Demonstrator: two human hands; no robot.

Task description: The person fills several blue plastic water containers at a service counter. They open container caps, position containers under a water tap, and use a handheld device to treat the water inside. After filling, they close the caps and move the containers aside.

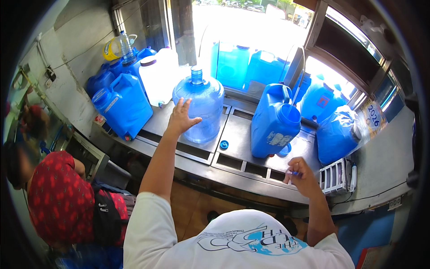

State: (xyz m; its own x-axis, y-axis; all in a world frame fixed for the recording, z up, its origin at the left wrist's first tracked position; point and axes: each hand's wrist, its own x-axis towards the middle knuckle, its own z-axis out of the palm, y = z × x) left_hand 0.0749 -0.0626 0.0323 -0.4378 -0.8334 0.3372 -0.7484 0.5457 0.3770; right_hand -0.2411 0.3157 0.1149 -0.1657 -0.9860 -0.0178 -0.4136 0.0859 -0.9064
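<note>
Toward 11 o'clock from centre, a round, translucent plastic bottle [208,117] stands on the smooth metal counter [237,131]; the left hand [182,118] spreads at its near side, contact unclear. At 4 o'clock, the curled right hand [301,175] pinches a tiny bluish item [294,173]. A boxy, ribless jerrycan [268,121] stands at 3.

The left hand [181,119] is hiding part of the bottle [207,123]; the angle is leaving contact unclear. The right hand [303,175] is partly covering a purple thing [294,173] too small to identify. Glare is washing out the window [253,27]. The lower edge is cutting off the shirt [233,260].
</note>
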